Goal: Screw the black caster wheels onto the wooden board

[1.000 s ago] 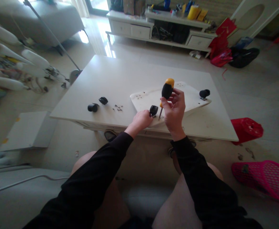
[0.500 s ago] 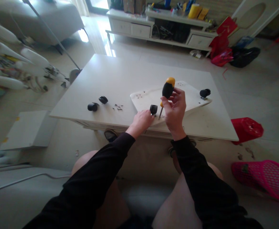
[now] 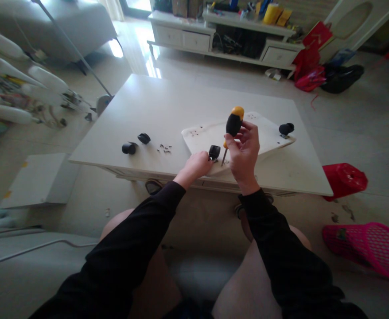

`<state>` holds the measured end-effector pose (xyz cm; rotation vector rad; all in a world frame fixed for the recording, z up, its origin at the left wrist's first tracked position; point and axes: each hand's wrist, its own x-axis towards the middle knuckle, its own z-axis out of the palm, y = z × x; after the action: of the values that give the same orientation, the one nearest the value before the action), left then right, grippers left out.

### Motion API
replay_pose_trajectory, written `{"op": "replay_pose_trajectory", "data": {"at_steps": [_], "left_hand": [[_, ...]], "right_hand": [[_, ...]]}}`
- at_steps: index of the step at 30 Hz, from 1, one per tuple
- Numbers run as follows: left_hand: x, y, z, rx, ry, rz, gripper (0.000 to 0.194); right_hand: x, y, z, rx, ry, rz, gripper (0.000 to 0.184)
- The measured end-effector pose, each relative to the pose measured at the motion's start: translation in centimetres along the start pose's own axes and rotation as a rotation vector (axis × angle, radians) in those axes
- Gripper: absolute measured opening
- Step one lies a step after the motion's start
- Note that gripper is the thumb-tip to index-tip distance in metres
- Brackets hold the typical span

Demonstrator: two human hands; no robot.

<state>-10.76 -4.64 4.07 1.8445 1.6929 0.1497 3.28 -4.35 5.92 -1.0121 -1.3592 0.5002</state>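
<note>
Tiled floor (image 3: 188, 71) all round, white counter (image 3: 161, 102) in the middle! Low to the right of the hands, a pink basket (image 3: 377, 248); past it, a red bin (image 3: 345, 181) by the counter's end. Now the left hand (image 3: 196, 167), over the counter's near edge, fingers at the base of a black caster (image 3: 215, 152); pinching or just pressing, I cannot tell. Right hand (image 3: 246, 155) closed round the screwdriver (image 3: 234, 123), yellow end up, shaft slanting down just beside that caster, tip over the white board (image 3: 204, 138) lying beneath both hands; contact is too small to judge. Out left of the left hand: loose screws (image 3: 165, 149), then two more casters (image 3: 129, 148). Beyond the right hand, on its right, another caster (image 3: 285, 129) at the board's corner. Farthest, past both hands, a white cabinet (image 3: 181, 40).
</note>
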Motion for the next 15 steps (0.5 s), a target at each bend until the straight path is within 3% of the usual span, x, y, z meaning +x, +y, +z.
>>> {"op": "replay_pose_trajectory", "data": {"at_steps": [15], "left_hand": [[-1.1, 1.3, 0.1, 0.044, 0.067, -0.035, 0.035]], "right_hand": [[0.0, 0.0, 0.1, 0.019, -0.021, 0.009, 0.038]]}}
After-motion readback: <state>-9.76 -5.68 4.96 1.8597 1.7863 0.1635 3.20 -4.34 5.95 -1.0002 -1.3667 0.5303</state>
